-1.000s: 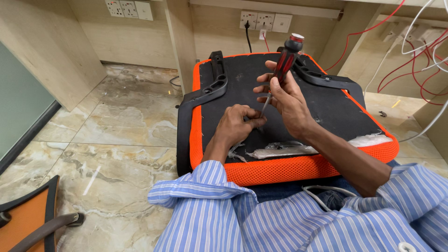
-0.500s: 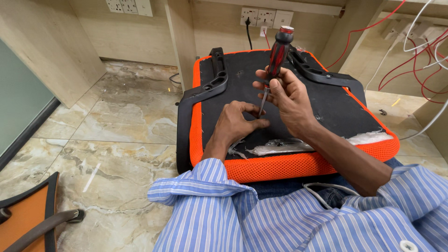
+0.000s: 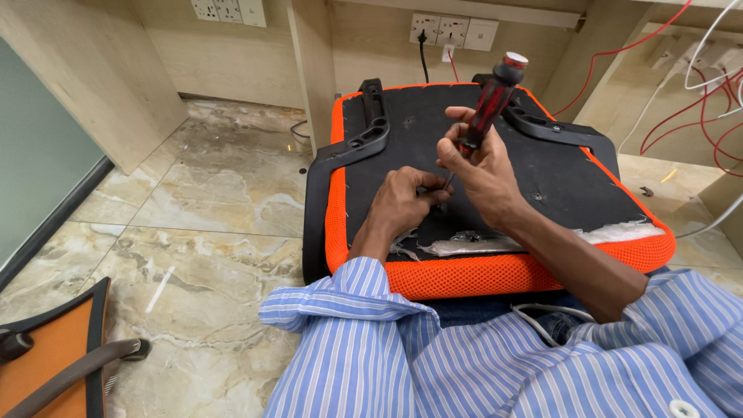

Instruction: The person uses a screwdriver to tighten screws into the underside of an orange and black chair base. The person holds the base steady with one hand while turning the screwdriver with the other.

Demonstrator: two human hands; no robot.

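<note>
An upturned office chair seat (image 3: pixel 569 182) rests on my lap, black underside up, edged in orange mesh, with two black armrest brackets (image 3: pixel 370 130) bolted on. My right hand (image 3: pixel 481 164) grips a red and black screwdriver (image 3: pixel 487 104), handle up, tip down at the seat underside. My left hand (image 3: pixel 406 203) is pinched beside the tip; what it pinches is too small to tell. A torn strip of white lining (image 3: pixel 542 238) shows near the front edge.
Marble floor tiles (image 3: pixel 201 209) spread to the left. Another orange chair part with a black arm (image 3: pixel 54 360) lies at the bottom left. Wooden desk panels with wall sockets (image 3: pixel 453 31) stand behind; red and white cables (image 3: pixel 700 85) hang on the right.
The screwdriver has tilted slightly and shifted with my right hand; my left hand stays pinched at the tip. The view has moved a little.
</note>
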